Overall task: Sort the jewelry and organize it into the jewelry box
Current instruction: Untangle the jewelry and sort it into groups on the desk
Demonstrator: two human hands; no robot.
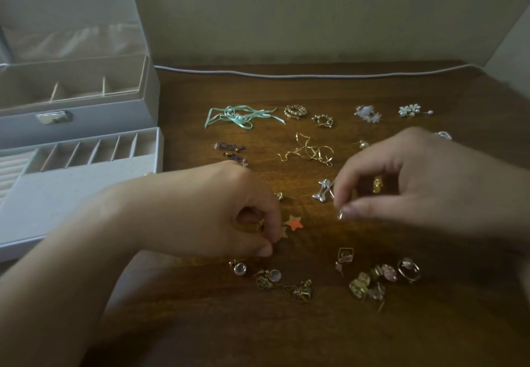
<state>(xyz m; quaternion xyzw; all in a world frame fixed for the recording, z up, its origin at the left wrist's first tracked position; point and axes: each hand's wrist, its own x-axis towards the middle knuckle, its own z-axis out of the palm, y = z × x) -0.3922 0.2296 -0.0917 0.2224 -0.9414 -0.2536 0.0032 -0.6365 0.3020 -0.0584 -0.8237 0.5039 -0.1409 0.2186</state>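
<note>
Jewelry lies spread over a dark wooden table [286, 338]. My left hand [218, 211] pinches an orange and gold star earring [294, 223] near the table's middle. My right hand [401, 183] pinches the thin wire of a silver bone-shaped earring [322, 191] between thumb and forefinger. A small gold piece [377, 184] shows under the right palm. The grey jewelry box [80, 114] stands open at the left, lid up, with its lower drawer [86, 151] pulled out and its narrow compartments bare.
Mint ribbon earrings [241, 117], gold pearl hoops [295, 111], white flower earrings [368, 112], purple dangles [232, 150] and twisted gold wire earrings [312, 150] lie farther back. Rings and gold pieces [381, 277] cluster near the front. A white cable [286, 74] runs along the wall.
</note>
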